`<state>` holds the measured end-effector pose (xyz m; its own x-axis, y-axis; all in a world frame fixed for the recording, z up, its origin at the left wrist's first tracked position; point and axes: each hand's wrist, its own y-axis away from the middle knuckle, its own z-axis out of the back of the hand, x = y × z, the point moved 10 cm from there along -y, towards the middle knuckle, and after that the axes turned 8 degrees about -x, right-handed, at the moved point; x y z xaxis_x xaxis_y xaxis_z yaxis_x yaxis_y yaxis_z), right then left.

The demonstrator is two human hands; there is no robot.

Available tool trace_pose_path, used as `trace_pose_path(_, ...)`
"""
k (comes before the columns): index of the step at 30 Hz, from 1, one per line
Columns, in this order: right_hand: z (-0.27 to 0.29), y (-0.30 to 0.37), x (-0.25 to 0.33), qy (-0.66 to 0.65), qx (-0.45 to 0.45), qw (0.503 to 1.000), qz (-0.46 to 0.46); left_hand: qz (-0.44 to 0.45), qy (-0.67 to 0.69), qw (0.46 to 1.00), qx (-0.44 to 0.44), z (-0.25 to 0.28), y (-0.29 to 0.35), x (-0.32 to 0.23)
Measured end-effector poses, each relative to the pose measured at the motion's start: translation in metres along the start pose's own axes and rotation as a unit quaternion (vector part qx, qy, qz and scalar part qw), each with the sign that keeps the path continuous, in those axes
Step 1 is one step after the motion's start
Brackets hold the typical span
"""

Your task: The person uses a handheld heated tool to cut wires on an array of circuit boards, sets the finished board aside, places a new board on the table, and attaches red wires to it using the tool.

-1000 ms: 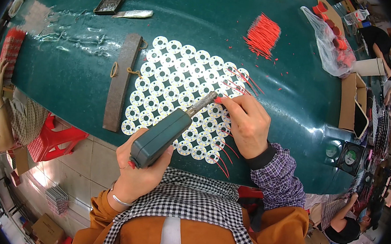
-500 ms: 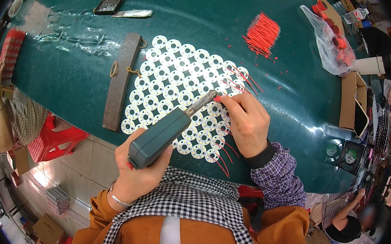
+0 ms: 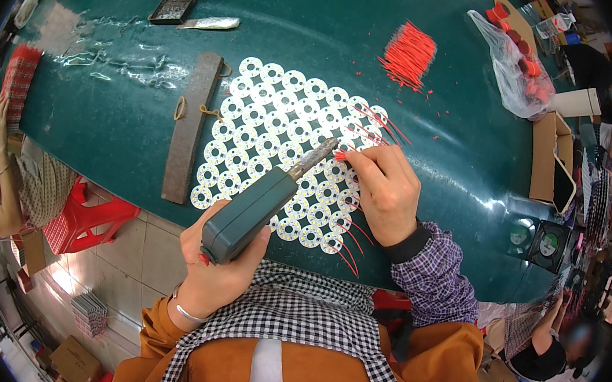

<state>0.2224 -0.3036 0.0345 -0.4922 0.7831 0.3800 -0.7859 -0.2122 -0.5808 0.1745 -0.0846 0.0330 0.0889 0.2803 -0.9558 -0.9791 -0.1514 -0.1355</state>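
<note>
My left hand (image 3: 213, 274) is wrapped round a dark green soldering gun (image 3: 250, 215), whose metal tip points up and to the right. Below it lies a close-set sheet of white ring-shaped LED boards (image 3: 276, 122), partly covered by the tool and my hands. My right hand (image 3: 390, 195) pinches several short red wires (image 3: 340, 156) over the right part of the boards. Their ends are close beside the gun's tip; whether they touch it I cannot tell. From boards along the right edge, pairs of loose red wires (image 3: 348, 254) stick out.
A brown metal bar (image 3: 190, 132) with rubber bands lies left of the boards. Farther off are a heap of red wires (image 3: 409, 54), a black tray (image 3: 172, 7) and a plastic bag (image 3: 509, 71) of red spools. Another person's arm (image 3: 1, 162) shows at far left.
The gun's tip has shifted slightly up and left, away from my right fingertips. My right hand has barely moved and keeps its pinch on the red wires.
</note>
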Motion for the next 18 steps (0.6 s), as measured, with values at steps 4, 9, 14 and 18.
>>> trace_pose_path(4,0.001,0.0,0.0,0.002,-0.001,1.0,0.006,0.013,0.003,1.0,0.005,-0.001,0.001,0.003)
trace_pose_path(9,0.019,0.0,0.01,-0.003,-0.032,0.999,0.018,0.007,0.002,1.0,-0.011,0.006,0.003,0.004)
trace_pose_path(14,0.018,0.011,0.012,-0.022,-0.008,1.0,0.001,0.017,-0.001,1.0,-0.004,0.011,0.01,0.008)
trace_pose_path(18,0.015,0.015,0.009,-0.017,-0.003,1.0,-0.001,0.045,-0.001,0.999,0.024,0.007,0.012,0.008)
